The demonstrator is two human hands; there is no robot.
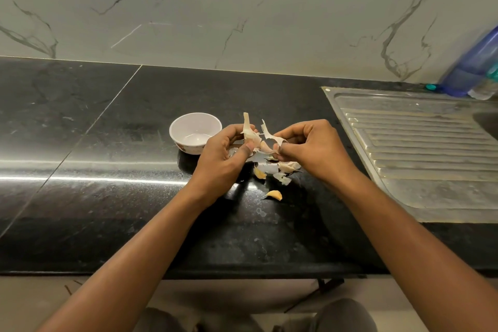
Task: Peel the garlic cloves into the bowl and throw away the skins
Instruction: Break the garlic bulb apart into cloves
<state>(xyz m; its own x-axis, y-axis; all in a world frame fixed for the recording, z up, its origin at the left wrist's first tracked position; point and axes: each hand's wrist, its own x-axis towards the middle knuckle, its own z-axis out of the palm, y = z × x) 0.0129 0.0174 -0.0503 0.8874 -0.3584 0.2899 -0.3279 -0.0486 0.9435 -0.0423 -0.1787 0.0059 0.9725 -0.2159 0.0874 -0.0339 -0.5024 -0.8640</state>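
Note:
Above the black counter, my left hand (pixel 226 151) grips a garlic clove (pixel 265 146) with papery skin sticking up from it. My right hand (pixel 310 147) pinches a loose strip of skin (pixel 270 135) on the same clove. A small white bowl (pixel 188 124) stands just left of my left hand, and nothing shows inside it. Below my hands, loose cloves (pixel 274 194) and pale skin scraps (pixel 283 178) lie on the counter.
The black stone counter (pixel 107 143) runs left and towards me. A steel sink drainboard (pixel 420 148) lies at the right. Blue plastic bottles (pixel 477 65) lean against the marble wall at the far right. The counter's front edge is near my forearms.

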